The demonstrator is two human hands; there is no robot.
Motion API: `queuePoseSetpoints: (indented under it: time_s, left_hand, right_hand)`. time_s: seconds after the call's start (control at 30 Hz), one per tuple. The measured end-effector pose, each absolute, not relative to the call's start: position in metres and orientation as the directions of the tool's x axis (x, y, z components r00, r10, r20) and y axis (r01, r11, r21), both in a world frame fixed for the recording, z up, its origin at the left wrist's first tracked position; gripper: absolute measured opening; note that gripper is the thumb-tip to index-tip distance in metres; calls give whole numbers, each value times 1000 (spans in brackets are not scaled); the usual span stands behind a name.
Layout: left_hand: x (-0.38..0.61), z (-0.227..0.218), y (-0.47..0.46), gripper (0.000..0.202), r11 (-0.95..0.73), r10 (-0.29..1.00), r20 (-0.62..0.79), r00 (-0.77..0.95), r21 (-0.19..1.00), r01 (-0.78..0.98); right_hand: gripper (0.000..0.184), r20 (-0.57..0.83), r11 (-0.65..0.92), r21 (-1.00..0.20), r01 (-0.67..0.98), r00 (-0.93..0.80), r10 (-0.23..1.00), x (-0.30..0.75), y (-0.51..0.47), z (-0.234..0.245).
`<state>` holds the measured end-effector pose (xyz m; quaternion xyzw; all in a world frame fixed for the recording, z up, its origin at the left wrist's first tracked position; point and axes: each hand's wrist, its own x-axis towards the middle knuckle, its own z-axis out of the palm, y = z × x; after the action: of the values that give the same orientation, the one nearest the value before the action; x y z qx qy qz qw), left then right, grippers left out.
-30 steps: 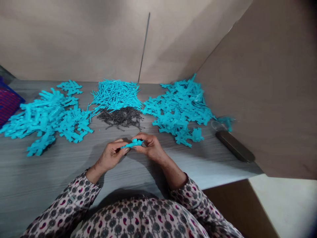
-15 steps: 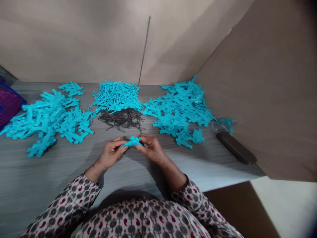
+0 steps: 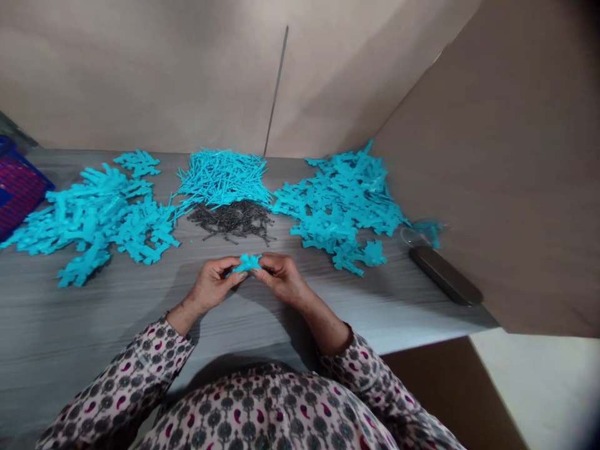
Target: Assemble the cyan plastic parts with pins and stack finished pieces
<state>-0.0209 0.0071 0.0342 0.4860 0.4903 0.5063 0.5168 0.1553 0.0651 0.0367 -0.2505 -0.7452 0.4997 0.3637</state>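
Between my two hands, just above the table, is a small turquoise plastic piece (image 3: pixel 250 261) with an irregular outline. My left hand (image 3: pixel 216 279) pinches its left side with thumb and fingers. From the other side, my right hand (image 3: pixel 282 276) grips it, thumb in front and fingers behind; the tips of both thumbs are close together. The fingers partly cover the piece. Straight ahead lie a heap of dark thin pins (image 3: pixel 234 220) and, behind it, a pile of thin turquoise sticks (image 3: pixel 222 178).
Flat turquoise pieces form one pile (image 3: pixel 344 203) on the right and another pile (image 3: pixel 87 212) on the left. A blue and red basket (image 3: pixel 21 187) stands at the far left. At right, a dark elongated object (image 3: pixel 445 277) lies against the brown panel (image 3: pixel 506 187).
My hands have come slightly closer together around the turquoise piece, and it appears turned a little. The whole view has shifted slightly; the piles look the same.
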Motion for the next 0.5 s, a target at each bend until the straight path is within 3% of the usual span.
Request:
queuePoseSetpoints:
  time_s: [0.13, 0.3, 0.5]
  left_hand:
    - [-23, 38, 8, 41, 130, 991, -135, -8, 968, -215]
    - [-24, 45, 10, 42, 260, 964, -259, 58, 877, -405]
    - [-23, 43, 10, 40, 238, 970, -234, 60, 882, -406]
  right_hand:
    - [40, 178, 181, -982, -58, -615, 768, 158, 68, 34]
    - [50, 30, -16, -998, -64, -659, 752, 159, 68, 28]
    - [53, 79, 70, -997, -39, -611, 788, 148, 59, 32]
